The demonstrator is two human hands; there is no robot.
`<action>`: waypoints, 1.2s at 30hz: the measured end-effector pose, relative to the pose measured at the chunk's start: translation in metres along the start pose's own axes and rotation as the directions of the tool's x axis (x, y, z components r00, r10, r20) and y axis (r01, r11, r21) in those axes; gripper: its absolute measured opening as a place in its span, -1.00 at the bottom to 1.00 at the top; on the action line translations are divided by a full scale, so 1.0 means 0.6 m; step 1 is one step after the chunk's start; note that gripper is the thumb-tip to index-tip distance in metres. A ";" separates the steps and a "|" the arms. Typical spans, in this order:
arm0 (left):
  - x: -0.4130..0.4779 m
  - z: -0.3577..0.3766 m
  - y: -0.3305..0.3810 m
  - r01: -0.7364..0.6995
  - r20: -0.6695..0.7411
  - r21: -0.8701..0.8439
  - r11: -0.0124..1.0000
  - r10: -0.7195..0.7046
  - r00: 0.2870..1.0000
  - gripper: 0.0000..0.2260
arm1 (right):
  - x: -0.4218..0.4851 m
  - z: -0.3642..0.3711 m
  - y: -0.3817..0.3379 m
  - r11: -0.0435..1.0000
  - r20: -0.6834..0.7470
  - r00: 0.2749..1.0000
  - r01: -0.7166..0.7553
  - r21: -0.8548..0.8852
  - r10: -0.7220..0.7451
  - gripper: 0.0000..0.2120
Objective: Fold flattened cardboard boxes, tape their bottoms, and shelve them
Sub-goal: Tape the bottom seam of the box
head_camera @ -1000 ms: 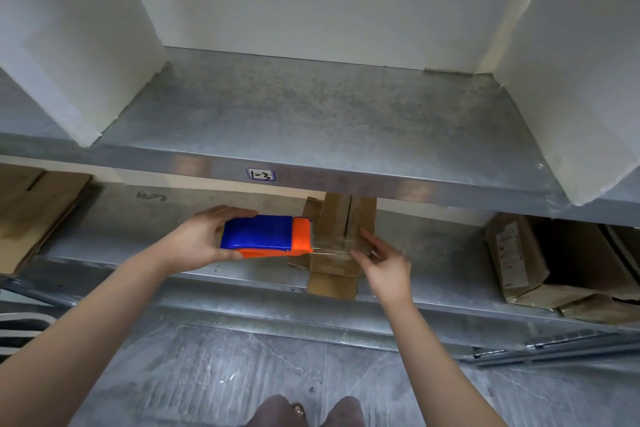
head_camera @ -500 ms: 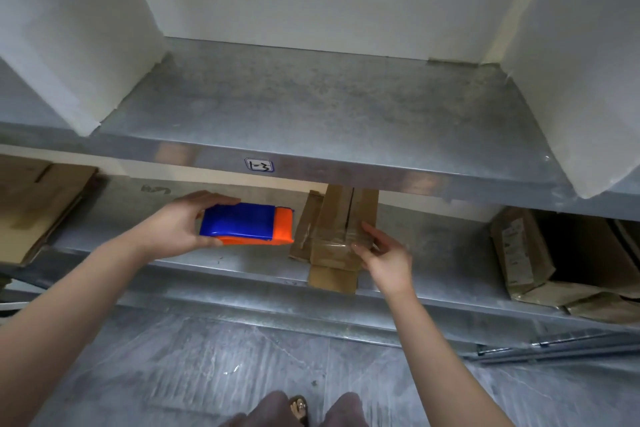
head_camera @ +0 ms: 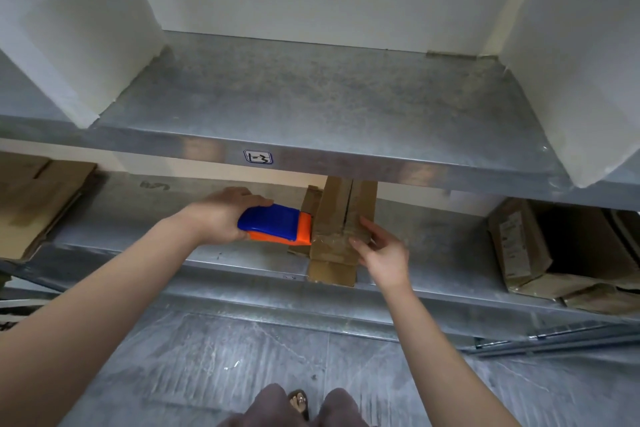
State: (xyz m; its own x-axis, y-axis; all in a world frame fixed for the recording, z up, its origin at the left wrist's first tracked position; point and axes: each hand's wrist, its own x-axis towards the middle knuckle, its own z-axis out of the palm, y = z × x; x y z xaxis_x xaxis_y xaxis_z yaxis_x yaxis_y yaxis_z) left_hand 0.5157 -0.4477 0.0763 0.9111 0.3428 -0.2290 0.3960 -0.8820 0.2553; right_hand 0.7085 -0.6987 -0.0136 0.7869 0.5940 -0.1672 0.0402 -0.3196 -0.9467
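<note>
Cardboard, head view: small box (head_camera: 341, 229) lies flaps-up on the lower shelf (head_camera: 450, 246), its near end over the shelf lip, the seam between its 2 flaps running away from the camera. Left grip (head_camera: 221, 215) is wrapped round the blue-orange tape dispenser (head_camera: 273, 227), whose orange nose sits at the box's left edge. Clear tape (head_camera: 330, 240) crosses the near flaps. Right grip (head_camera: 384, 253), fingers straight, touches the box's right side.

Judgement: taping step. Hold flaps closed, draw dispenser level, rub tape flat before cutting.
</note>
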 end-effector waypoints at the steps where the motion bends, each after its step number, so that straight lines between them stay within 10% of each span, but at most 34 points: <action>1: 0.003 -0.002 0.004 0.007 0.010 0.010 1.000 -0.008 1.000 -0.41 | 0.000 0.000 0.000 1.000 0.000 1.000 0.003 -0.005 -0.003 -0.58; 36: -0.002 0.032 -0.015 0.127 0.109 -0.213 0.969 -0.106 0.988 -0.18 | 0.004 0.011 0.008 0.998 -0.020 0.999 -0.027 0.058 0.029 -0.58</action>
State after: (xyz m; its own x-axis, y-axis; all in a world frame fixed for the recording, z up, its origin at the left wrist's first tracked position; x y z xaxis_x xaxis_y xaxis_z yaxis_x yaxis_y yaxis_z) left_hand 0.5088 -0.4466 0.0564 0.8463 0.3968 -0.3554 0.5236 -0.7421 0.4185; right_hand 0.7063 -0.6938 -0.0205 0.7999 0.5697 -0.1887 -0.0171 -0.2928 -0.9560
